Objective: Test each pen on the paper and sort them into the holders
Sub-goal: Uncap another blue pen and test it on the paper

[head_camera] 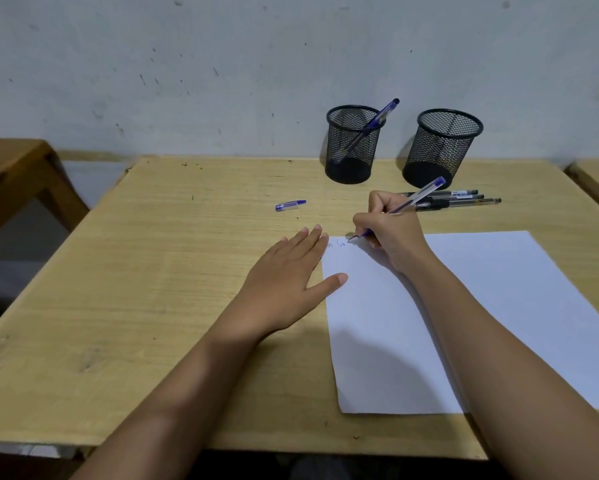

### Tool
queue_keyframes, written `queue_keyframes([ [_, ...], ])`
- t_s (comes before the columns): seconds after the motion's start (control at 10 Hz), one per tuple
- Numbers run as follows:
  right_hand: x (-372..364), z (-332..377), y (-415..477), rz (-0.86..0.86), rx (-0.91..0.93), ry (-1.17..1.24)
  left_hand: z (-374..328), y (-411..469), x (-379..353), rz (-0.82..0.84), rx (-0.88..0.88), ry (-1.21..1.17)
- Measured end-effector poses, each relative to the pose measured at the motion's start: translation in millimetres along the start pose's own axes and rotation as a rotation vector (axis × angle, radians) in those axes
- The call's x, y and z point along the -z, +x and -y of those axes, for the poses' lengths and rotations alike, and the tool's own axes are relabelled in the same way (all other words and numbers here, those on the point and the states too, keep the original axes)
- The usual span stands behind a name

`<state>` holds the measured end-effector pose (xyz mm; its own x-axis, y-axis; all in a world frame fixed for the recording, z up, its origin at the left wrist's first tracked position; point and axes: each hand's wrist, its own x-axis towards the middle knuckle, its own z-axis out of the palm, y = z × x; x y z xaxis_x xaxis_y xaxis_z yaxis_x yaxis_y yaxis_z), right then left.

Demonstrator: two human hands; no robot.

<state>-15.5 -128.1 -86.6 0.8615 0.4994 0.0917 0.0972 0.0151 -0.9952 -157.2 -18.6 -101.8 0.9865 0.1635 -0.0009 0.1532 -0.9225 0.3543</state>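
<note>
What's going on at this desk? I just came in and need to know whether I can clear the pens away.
A person is trying out pens. The right hand holds an uncapped blue pen with its tip on the top left corner of the paper, where a few blue marks show. The left hand lies flat at the sheet's left edge. Its cap lies on the table. One blue pen stands in the left holder; the right holder looks empty. Several black pens lie waiting behind the hand.
</note>
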Motion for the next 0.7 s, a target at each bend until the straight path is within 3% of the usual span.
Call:
queue_keyframes([
  [0.7, 2.3, -4.3, 2.9, -0.023, 0.019, -0.026, -1.5, -0.8, 0.2, 0.002, 0.009, -0.008],
])
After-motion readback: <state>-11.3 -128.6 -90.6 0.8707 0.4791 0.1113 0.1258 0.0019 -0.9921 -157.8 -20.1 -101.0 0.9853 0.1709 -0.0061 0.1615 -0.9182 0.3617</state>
